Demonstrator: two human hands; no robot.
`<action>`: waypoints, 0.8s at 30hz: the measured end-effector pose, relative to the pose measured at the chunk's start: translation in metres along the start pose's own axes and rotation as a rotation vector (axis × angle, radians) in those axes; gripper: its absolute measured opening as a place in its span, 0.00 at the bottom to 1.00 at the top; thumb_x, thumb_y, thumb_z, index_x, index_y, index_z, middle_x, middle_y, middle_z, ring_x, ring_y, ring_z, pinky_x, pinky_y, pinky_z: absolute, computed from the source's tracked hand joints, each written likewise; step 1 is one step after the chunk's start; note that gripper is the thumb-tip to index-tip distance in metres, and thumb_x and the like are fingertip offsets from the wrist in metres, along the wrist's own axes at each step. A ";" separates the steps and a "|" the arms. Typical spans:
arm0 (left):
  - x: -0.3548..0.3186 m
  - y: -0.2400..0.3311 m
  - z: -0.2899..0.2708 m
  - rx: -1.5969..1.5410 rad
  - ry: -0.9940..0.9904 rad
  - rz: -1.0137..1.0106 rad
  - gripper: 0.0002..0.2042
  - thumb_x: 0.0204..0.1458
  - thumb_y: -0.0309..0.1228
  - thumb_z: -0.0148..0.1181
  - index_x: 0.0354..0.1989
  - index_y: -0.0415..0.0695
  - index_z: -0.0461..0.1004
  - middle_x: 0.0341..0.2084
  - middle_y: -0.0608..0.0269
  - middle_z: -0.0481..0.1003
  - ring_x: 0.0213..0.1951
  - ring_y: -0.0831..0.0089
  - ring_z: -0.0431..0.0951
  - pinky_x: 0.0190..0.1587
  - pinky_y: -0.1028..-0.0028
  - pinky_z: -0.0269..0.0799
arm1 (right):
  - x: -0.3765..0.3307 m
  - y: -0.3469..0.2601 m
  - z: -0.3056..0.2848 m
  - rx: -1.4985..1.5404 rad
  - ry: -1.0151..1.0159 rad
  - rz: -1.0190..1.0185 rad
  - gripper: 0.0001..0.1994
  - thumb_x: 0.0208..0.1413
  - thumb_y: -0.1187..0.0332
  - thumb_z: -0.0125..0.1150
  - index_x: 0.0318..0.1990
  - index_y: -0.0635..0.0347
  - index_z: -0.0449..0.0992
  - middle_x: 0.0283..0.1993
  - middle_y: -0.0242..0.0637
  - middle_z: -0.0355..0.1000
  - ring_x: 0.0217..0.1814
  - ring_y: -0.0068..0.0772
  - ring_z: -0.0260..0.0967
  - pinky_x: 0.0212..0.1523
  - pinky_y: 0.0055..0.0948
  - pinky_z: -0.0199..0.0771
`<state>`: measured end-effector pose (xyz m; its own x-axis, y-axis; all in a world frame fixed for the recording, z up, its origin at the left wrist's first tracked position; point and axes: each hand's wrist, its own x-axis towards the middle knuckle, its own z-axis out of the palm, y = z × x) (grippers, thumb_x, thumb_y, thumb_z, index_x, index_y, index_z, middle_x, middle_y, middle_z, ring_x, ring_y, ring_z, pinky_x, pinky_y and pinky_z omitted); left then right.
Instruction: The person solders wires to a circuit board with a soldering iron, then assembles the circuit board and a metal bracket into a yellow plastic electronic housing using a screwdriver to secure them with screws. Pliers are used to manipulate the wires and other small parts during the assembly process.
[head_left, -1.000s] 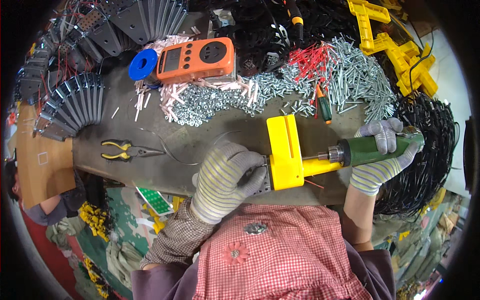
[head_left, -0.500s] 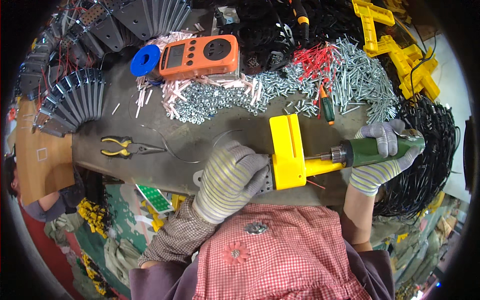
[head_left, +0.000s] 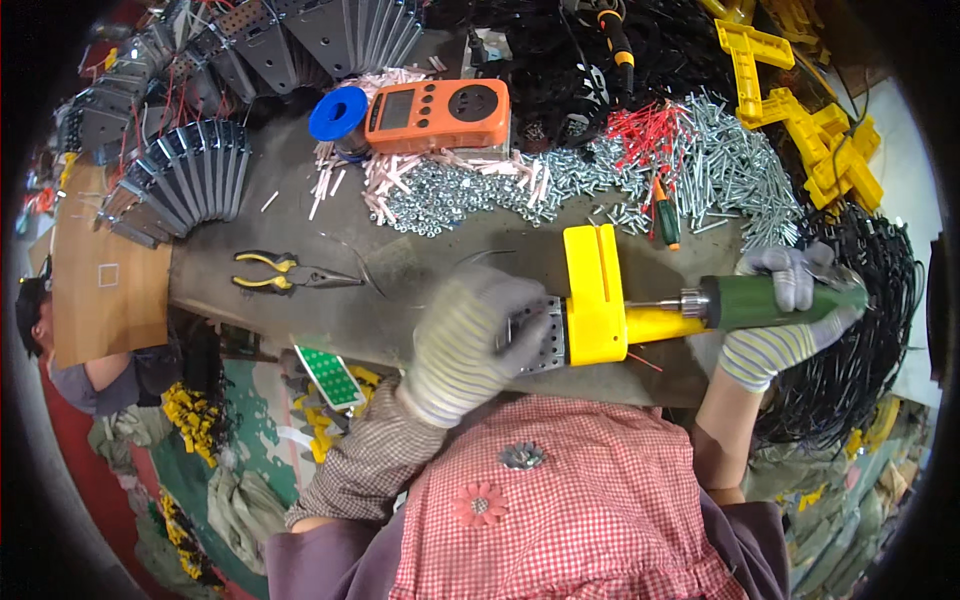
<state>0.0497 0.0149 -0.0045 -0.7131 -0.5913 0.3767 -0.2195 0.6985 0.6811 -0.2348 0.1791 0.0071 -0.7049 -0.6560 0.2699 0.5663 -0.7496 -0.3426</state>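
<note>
My right hand wraps a green power driver whose chuck and bit point left. The bit reaches the right side of a yellow plastic block. A yellow arm extends from that block beneath the bit. Against the block's left side sits a dark metal part with rows of holes. My left hand, in a striped glove and smeared by motion, is at this part's left end. Its thumb and fingertips lie around the part, but whether they grip it is not clear.
Yellow-handled pliers lie left. Behind are an orange meter, a blue spool, loose nuts, screws and a green screwdriver. Stacked metal parts stand back left; black ties pile right. Another person is far left.
The whole view has shifted, so the bench things appear farther right. My left hand, earlier closed about the metal part's left end, now blurs with movement. My right hand keeps its hold on the driver.
</note>
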 end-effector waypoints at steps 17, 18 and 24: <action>0.037 -0.093 -0.059 0.969 -0.228 -0.091 0.07 0.52 0.33 0.67 0.35 0.44 0.81 0.31 0.50 0.80 0.37 0.50 0.82 0.40 0.52 0.78 | -0.049 -0.027 -0.010 -0.034 0.026 -0.063 0.33 0.64 0.37 0.64 0.57 0.61 0.76 0.24 0.20 0.52 0.27 0.20 0.54 0.61 0.35 0.67; 0.040 -0.098 -0.055 1.010 -0.277 -0.170 0.07 0.51 0.32 0.67 0.35 0.44 0.80 0.30 0.52 0.80 0.36 0.50 0.82 0.40 0.52 0.78 | -0.050 -0.027 -0.012 -0.021 0.036 -0.063 0.33 0.64 0.37 0.64 0.58 0.61 0.76 0.24 0.20 0.52 0.27 0.20 0.53 0.61 0.35 0.67; 0.013 -0.038 -0.033 0.452 0.068 -0.140 0.06 0.50 0.28 0.71 0.33 0.44 0.79 0.26 0.58 0.78 0.29 0.57 0.80 0.34 0.58 0.76 | -0.054 -0.018 -0.013 -0.012 0.109 -0.084 0.33 0.64 0.36 0.63 0.57 0.59 0.76 0.24 0.20 0.52 0.26 0.21 0.53 0.60 0.35 0.68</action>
<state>0.0708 -0.0326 -0.0044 -0.6139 -0.7069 0.3514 -0.5886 0.7065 0.3930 -0.2125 0.2292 -0.0130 -0.7921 -0.5770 0.1989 0.4987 -0.7998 -0.3342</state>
